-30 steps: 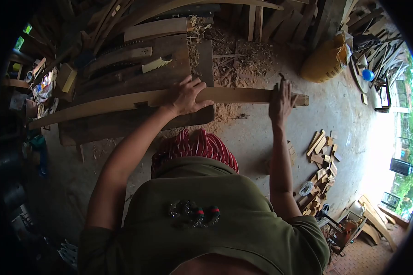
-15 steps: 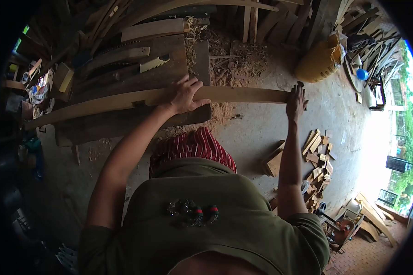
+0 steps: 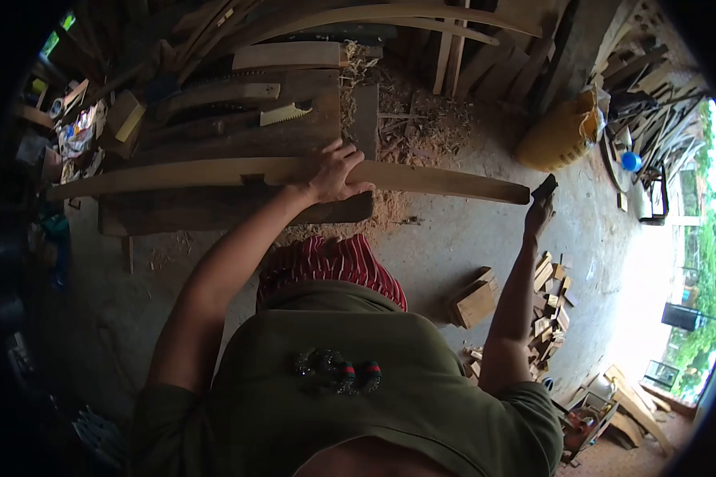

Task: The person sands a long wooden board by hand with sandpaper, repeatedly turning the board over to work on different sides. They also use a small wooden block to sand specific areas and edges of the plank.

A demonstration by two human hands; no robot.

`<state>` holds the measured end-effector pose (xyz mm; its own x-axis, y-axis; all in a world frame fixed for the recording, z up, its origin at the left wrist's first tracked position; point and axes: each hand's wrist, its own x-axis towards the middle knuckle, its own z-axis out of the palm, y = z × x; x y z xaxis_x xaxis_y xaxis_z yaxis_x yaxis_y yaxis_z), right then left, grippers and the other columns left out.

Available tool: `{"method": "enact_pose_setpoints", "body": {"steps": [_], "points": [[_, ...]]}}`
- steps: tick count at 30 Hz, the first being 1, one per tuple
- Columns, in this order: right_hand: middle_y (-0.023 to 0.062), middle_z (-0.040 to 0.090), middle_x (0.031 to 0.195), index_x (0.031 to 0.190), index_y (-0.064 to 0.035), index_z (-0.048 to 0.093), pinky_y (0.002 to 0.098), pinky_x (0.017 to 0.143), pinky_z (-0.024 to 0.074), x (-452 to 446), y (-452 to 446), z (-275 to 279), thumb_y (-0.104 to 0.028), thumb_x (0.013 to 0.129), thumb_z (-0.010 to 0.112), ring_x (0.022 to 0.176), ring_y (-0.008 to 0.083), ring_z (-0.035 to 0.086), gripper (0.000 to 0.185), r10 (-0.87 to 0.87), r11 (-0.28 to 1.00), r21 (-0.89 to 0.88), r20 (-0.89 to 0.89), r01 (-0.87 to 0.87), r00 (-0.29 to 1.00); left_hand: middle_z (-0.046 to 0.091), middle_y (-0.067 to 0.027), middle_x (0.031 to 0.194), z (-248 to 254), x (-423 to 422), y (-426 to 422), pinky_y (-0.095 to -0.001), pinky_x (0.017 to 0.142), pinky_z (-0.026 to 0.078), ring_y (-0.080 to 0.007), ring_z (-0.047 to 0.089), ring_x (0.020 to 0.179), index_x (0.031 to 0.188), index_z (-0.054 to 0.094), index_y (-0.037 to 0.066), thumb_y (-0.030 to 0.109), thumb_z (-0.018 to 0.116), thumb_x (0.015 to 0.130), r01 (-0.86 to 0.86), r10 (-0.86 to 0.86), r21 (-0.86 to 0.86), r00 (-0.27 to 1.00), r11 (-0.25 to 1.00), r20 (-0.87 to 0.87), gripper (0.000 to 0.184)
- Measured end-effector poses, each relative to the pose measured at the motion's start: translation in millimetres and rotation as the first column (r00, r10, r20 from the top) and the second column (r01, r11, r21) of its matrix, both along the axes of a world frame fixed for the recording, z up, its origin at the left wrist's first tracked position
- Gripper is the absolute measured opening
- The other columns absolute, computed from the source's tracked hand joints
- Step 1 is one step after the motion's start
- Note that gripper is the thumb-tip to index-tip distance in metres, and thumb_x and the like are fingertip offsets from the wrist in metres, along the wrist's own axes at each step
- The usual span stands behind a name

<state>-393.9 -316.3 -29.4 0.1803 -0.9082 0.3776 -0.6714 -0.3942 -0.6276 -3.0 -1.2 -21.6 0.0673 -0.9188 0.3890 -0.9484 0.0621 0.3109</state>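
Across the bench (image 3: 239, 215) lies a long board (image 3: 437, 180), slightly curved, with a notch (image 3: 252, 180) in its near edge and both ends reaching past the bench's sides. Over the bench's right edge, the worker's left hand (image 3: 336, 171) is spread on the board, fingers towards the far edge and thumb stretched out along the near one (how hard it presses, I cannot tell). Well to the right of the bench, the right hand (image 3: 540, 212) is closed around a small dark block (image 3: 544, 188), just beside the board's right end; from where I stand I cannot tell whether the two touch.

On the bench, beyond the board, sit a pale toothed strip (image 3: 285, 115) and a couple of shorter curved pieces (image 3: 294, 55). Shavings (image 3: 429, 131) litter the floor (image 3: 445, 238) off the bench's far right corner, and past them slumps a yellow sack (image 3: 557, 133). Nearer than the bench, out to its right, are a chunky wood block (image 3: 476, 300) and a heap of offcuts (image 3: 550, 306) (partly hidden by the right arm).
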Motion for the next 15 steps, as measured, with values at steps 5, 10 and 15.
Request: {"method": "enact_pose_setpoints", "body": {"steps": [5,10,15], "points": [[0.008,0.054,0.139,0.138,-0.013,0.051,0.0544,0.119,0.0178,171,166,55,-0.003,0.09,0.047,0.136,0.026,0.043,0.049,0.399,0.796,-0.149,-0.6,-0.587,0.694,0.063,-0.0086,0.098,6,1,1,-0.044,0.076,0.055,-0.0271,0.062,0.096,0.102,0.064,0.006,0.062,0.067,0.079,0.006,-0.006,0.043,1.0,0.999,0.008,0.061],[0.0081,0.062,0.127,0.14,-0.02,0.05,0.052,0.119,0.0206,172,173,30,-0.012,0.097,0.045,0.12,0.0225,0.058,0.043,0.492,0.79,0.053,-0.649,-0.611,0.58,0.063,-0.0058,0.108,17,-3,9,-0.0447,0.08,0.057,-0.0256,0.061,0.107,0.106,0.063,0.008,0.063,0.066,0.08,-0.042,0.025,0.192,0.995,0.98,0.093,0.061],[0.0029,0.068,0.113,0.13,-0.0231,0.059,0.0589,0.115,0.0222,-23,-12,-17,-0.031,0.098,0.049,0.109,0.0277,0.064,0.034,0.264,0.962,0.076,-0.507,-0.262,0.821,0.062,-0.0056,0.106,13,-5,12,-0.0448,0.08,0.056,-0.0271,0.061,0.103,0.105,0.063,0.009,0.062,0.069,0.078,-0.023,0.012,0.15,0.997,0.988,0.073,0.06]]}}
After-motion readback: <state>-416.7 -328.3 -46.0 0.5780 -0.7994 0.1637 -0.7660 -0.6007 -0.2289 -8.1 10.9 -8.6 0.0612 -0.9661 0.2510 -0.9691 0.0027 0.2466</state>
